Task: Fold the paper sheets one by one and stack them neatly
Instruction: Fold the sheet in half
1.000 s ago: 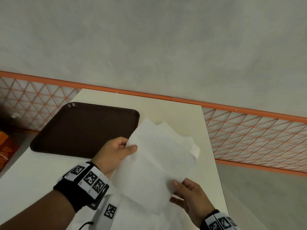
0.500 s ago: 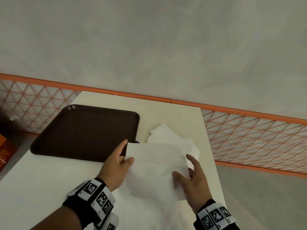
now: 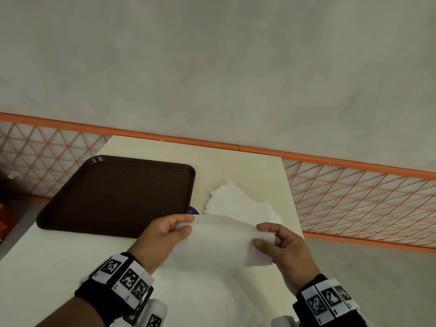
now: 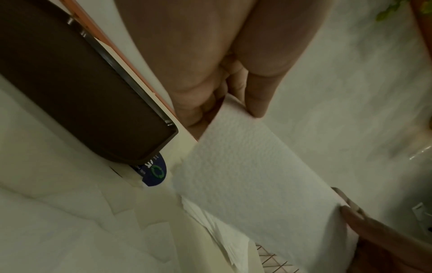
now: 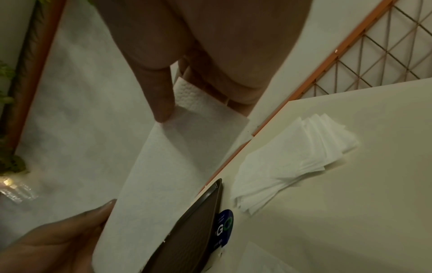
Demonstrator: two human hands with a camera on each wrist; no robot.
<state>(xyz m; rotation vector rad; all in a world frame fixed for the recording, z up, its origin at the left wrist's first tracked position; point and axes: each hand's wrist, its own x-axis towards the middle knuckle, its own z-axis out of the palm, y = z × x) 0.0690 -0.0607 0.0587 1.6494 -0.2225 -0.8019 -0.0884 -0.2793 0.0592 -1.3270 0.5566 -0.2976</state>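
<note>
A white embossed paper sheet point(image 3: 221, 244), folded over, hangs in the air above the cream table point(image 3: 247, 166). My left hand point(image 3: 181, 226) pinches its left upper corner between thumb and fingers. My right hand point(image 3: 263, 234) pinches the right upper corner the same way. The wrist views show the same sheet point(image 4: 245, 166) point(image 5: 168, 157) stretched between both hands. Beyond it, on the table, lies a fanned stack of folded sheets point(image 3: 238, 201) point(image 5: 292, 153). More flat white paper point(image 3: 200, 296) lies on the table below my hands.
A dark brown tray point(image 3: 113, 194) sits on the left half of the table, partly covering a round blue sticker point(image 3: 194, 211). An orange lattice fence point(image 3: 354, 197) runs behind and to the right of the table. The table's right edge is close to my right hand.
The sheet has been folded in half and lifted. Both hands went from pressing it down to pinching its upper corners; the stack behind it now shows.
</note>
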